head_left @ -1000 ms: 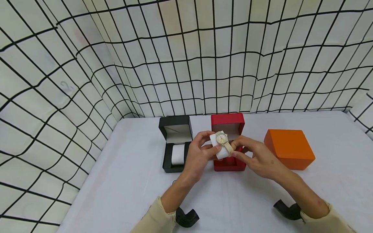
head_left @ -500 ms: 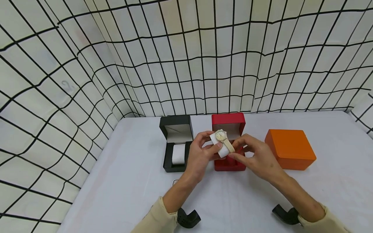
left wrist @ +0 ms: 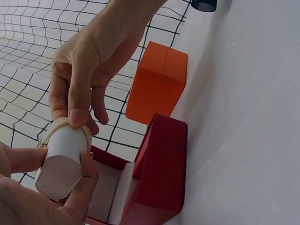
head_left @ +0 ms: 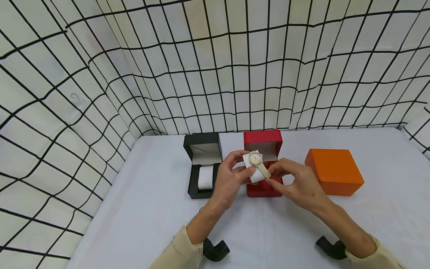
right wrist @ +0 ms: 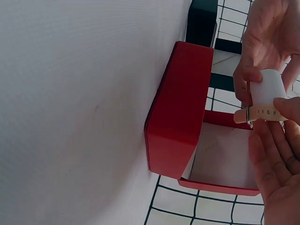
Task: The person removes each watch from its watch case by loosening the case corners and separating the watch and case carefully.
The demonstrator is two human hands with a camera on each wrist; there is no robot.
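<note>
My left hand (head_left: 230, 181) holds a white watch cushion (left wrist: 68, 143) by its sides, between thumb and fingers. Round the cushion lies a cream-strapped wristwatch (head_left: 256, 158), its pale dial facing up in the head view. My right hand (head_left: 299, 183) pinches the watch strap (right wrist: 265, 112) near its lower end, the thumb lying on it. Strap holes and a metal buckle (right wrist: 249, 117) show in the right wrist view. Both hands are above the opened red watch box (head_left: 263, 137), and they partly hide its base.
Left of the red box stands an opened black watch box (head_left: 202, 139) with a white cushion (head_left: 205, 178) inside. A closed orange box (head_left: 334, 168) sits to the right. Black netting (head_left: 248, 80) hangs before white walls behind the white-covered table (head_left: 151, 209).
The watch and cushion turn slightly in my hands. My right fingers shift a little along the strap's end. The boxes stay in place.
</note>
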